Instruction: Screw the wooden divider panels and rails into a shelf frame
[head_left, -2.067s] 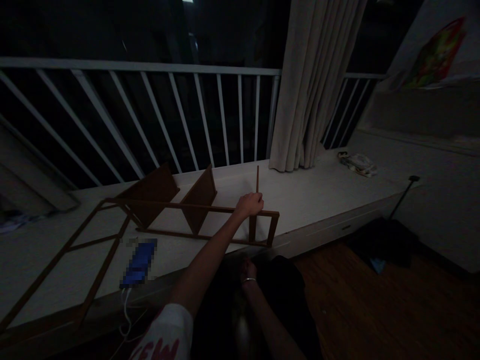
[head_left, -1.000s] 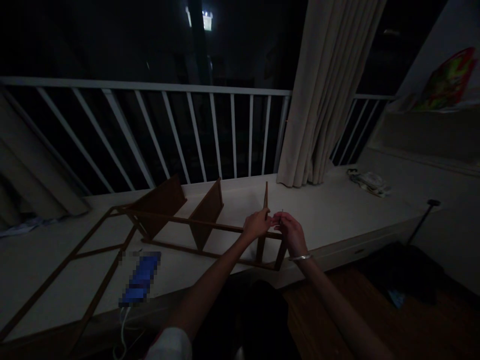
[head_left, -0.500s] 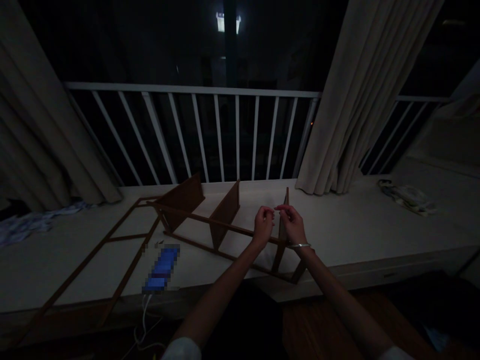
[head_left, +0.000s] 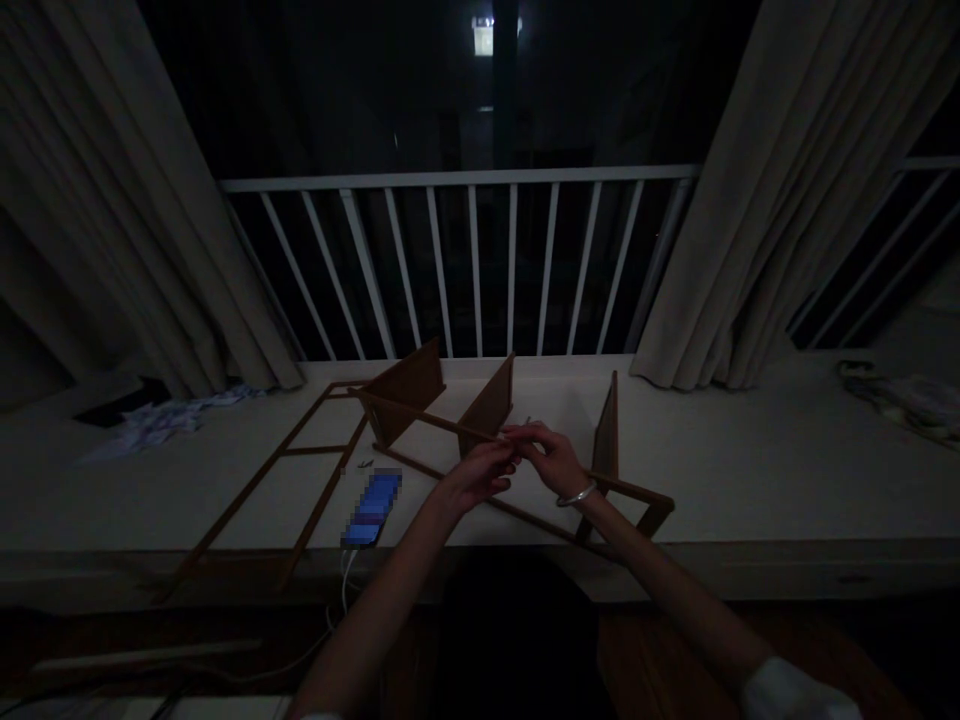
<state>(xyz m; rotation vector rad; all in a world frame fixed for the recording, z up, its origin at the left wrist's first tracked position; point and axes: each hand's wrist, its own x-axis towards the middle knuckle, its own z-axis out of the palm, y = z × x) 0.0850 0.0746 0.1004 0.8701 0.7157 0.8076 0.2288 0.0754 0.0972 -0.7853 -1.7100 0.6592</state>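
My left hand (head_left: 480,473) and my right hand (head_left: 551,461) meet over the long rail of a brown wooden shelf frame (head_left: 418,411). Both sets of fingers are bent and closed, the fingertips close together near the middle shelf board (head_left: 489,398). Whatever they pinch, if anything, is too small and dark to make out. The shelf frame lies on its side, its boards standing up from the ledge. A bangle (head_left: 576,495) circles my right wrist. To the left lies a flat ladder-like wooden frame (head_left: 313,450).
A phone with a blurred blue screen (head_left: 373,508) lies on the white ledge (head_left: 750,480), its white cable (head_left: 346,585) hanging over the edge. Small dark pieces (head_left: 365,464) lie behind it. A white railing (head_left: 472,178) and curtains (head_left: 720,250) stand at the back.
My hands have come closer together and moved left along the shelf frame's rail, away from its right board toward the middle one. The view has turned a little left.
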